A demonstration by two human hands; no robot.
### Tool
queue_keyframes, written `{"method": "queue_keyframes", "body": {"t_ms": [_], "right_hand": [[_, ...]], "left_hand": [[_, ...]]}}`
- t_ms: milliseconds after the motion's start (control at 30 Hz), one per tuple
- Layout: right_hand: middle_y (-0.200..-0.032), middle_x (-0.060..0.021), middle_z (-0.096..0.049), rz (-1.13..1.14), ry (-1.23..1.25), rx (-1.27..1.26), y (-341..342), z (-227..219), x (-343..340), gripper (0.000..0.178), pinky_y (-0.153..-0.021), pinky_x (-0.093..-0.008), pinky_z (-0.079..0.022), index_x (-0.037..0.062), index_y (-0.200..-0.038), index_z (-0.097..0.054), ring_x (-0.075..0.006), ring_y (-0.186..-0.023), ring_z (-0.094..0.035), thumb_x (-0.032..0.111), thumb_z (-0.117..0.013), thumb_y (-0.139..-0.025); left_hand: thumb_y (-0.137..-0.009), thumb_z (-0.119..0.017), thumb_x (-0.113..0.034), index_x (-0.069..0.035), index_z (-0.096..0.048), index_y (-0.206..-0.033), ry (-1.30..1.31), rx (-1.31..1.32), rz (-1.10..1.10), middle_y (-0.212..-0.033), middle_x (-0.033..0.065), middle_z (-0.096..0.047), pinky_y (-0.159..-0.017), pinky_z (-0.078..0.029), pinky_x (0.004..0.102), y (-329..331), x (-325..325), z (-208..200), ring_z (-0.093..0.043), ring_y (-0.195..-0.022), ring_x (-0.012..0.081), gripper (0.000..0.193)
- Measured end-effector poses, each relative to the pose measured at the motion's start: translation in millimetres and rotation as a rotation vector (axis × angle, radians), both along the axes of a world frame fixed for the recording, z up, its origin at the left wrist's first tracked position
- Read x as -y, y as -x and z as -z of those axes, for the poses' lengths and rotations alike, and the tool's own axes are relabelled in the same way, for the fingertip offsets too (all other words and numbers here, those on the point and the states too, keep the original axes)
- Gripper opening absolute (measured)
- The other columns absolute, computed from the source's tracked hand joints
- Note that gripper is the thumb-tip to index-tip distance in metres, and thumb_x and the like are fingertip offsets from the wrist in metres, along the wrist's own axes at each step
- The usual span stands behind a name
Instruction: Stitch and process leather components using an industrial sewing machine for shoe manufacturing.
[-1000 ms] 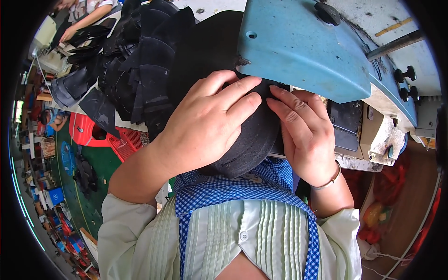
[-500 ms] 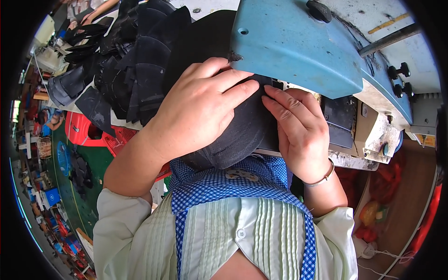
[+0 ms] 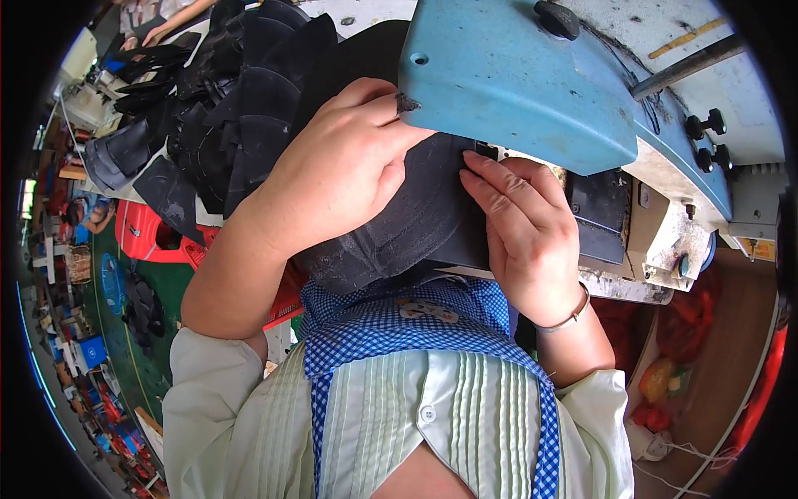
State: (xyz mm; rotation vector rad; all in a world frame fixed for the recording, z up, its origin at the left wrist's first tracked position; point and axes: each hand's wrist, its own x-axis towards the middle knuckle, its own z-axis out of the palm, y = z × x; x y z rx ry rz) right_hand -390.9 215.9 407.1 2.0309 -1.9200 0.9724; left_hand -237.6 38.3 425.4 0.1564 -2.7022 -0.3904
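Note:
Under the blue machine head lies a black curved piece of sheet material, its near end hanging over the table edge by my apron. My left hand rests on its left side, fingers bent and thumb tucked in. The blue cover hides part of those fingertips. My right hand is at the piece's right edge, the first fingers pressed together on it beside the working spot and the thumb mostly hidden. Both hands grip or press this piece. The spot where the machine meets it is hidden by the cover.
A heap of black cut pieces covers the table to the left. Below it stands a red plastic chair or crate. A metal rod and black knobs are at the machine's right. Another person's arm shows far left.
My left hand has drawn back up and left, its fingers now more bent. The black piece has turned, its near end shifting left. My right hand has hardly moved.

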Motion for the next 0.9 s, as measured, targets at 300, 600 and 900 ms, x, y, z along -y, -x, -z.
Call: {"method": "queue_keyframes", "body": {"t_ms": [300, 600, 900], "right_hand": [[-0.118, -0.0138, -0.072, 0.0, 0.003, 0.002, 0.2, -0.3, 0.2, 0.04, -0.088, -0.0387, -0.055, -0.0027, -0.109, -0.073, -0.0306, -0.098, -0.065, -0.01, -0.066, -0.07], [-0.117, -0.0138, -0.072, 0.006, 0.009, 0.021, -1.1, -0.2, 1.0, 0.039, -0.088, -0.0392, -0.055, -0.0028, -0.107, -0.073, -0.031, -0.098, -0.066, -0.011, -0.066, -0.07], [-0.117, -0.0134, -0.072, 0.025, -0.003, 0.007, -1.0, -1.2, 0.1, 0.037, -0.088, -0.0397, -0.055, -0.0015, -0.106, -0.073, -0.0314, -0.098, -0.066, -0.011, -0.065, -0.071]], "left_hand": [[-0.083, -0.067, -0.002, -0.001, -0.068, -0.114, -0.093, -0.083, 0.033, -0.117, 0.016, -0.066, -0.103, -0.048, 0.0473, 1.1, 6.3, 2.7, -0.058, -0.117, 0.0379, 0.031], [-0.083, -0.074, -0.005, -0.008, -0.075, -0.112, -0.264, -0.068, 0.159, -0.108, 0.0139, -0.073, -0.087, -0.053, 0.0373, 1.9, 15.0, 6.9, -0.069, -0.098, 0.032, 0.03], [-0.079, -0.082, -0.014, -0.009, -0.073, -0.12, -0.269, -0.041, 0.295, -0.119, 0.0128, -0.07, -0.095, -0.051, 0.0393, -2.7, 18.9, -0.3, -0.065, -0.108, 0.033, 0.042]]}}
